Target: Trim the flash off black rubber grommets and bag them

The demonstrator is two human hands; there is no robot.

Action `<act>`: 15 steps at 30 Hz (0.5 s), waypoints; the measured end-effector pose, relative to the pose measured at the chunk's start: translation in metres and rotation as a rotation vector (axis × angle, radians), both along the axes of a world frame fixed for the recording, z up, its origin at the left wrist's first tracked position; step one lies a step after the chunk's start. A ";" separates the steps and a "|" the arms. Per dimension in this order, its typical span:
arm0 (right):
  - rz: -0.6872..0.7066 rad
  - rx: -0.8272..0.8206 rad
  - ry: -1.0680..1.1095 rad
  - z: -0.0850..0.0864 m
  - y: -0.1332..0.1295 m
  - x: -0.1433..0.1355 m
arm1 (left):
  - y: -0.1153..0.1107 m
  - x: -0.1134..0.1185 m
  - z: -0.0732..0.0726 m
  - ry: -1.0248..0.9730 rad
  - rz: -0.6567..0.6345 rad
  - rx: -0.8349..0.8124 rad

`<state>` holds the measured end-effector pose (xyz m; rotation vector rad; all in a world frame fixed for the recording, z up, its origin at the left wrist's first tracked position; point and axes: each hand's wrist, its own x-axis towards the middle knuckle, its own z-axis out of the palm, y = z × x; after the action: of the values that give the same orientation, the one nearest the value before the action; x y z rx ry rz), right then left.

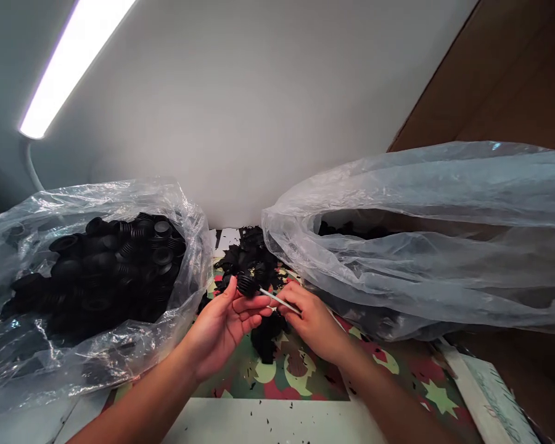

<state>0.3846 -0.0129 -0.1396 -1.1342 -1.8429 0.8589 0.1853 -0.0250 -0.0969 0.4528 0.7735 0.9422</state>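
Observation:
My left hand [229, 327] is palm up, its thumb and fingers closed on a black ribbed rubber bellows [246, 284]. My right hand [315, 320] grips a thin pale rod [280, 300] like a pen, and the rod's far end meets the bellows' right side. Whether the tip goes into the rubber I cannot tell. Just behind and below the hands lie black rubber scraps [263, 336] in a loose heap. To the left, a clear plastic bag [197, 246] gapes around a pile of similar black ribbed parts [115, 259].
Another clear bag [398, 277] spreads across the right, with black pieces deep in its opening. Behind it rises a brown cardboard panel [499, 80]. A bright lamp [74, 68] hangs at upper left. A patterned sheet [300, 370] with black crumbs covers part of the white tabletop [259, 425].

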 end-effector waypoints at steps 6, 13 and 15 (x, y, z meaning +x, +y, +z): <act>0.025 -0.061 -0.063 -0.006 0.001 0.002 | -0.002 -0.004 0.001 -0.042 -0.027 0.178; 0.029 -0.113 -0.102 -0.007 0.002 0.001 | -0.002 -0.005 0.001 0.010 0.005 0.310; 0.070 -0.141 -0.099 -0.005 0.001 0.001 | -0.003 -0.004 -0.001 0.027 0.007 0.326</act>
<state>0.3851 -0.0123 -0.1450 -1.2245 -1.9370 1.0025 0.1816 -0.0276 -0.0978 0.7485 0.6471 1.0752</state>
